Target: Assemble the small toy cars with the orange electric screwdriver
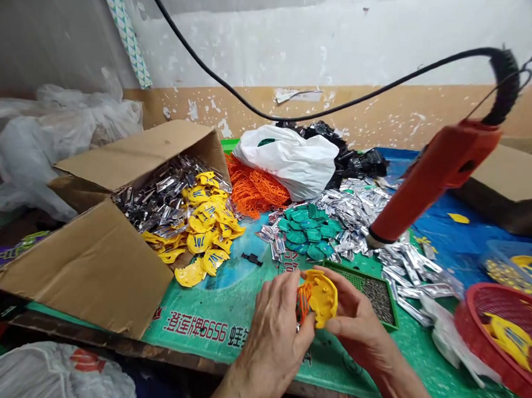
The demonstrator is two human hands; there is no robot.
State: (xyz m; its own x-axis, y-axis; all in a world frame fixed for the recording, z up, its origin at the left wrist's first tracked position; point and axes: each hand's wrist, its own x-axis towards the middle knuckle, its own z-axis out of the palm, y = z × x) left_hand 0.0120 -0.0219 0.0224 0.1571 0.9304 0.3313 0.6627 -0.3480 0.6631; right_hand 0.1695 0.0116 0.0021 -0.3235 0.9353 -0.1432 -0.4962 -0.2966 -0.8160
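Above the front of the table, a yellow plastic shell (323, 299) with its inner side toward me is gripped by my right hand (356, 313), thumb on its lower edge. My left hand (278, 321) is closed beside it around an orange cord bundle (303, 302), and its fingers reach the shell's left edge. What else lies under the left fingers is hidden. Just behind my hands are a green tray of small screws (378, 300), a pile of teal plastic pieces (310, 229) and a small black part (252, 259).
At left, an open cardboard box (94, 263) spills metal pieces and yellow shells (201, 242). Orange cords (254, 188) and a white bag (290, 155) lie behind. A red electric screwdriver (436, 179) hangs at right above silvery packets (405, 268). A red basket (476, 330) stands front right.
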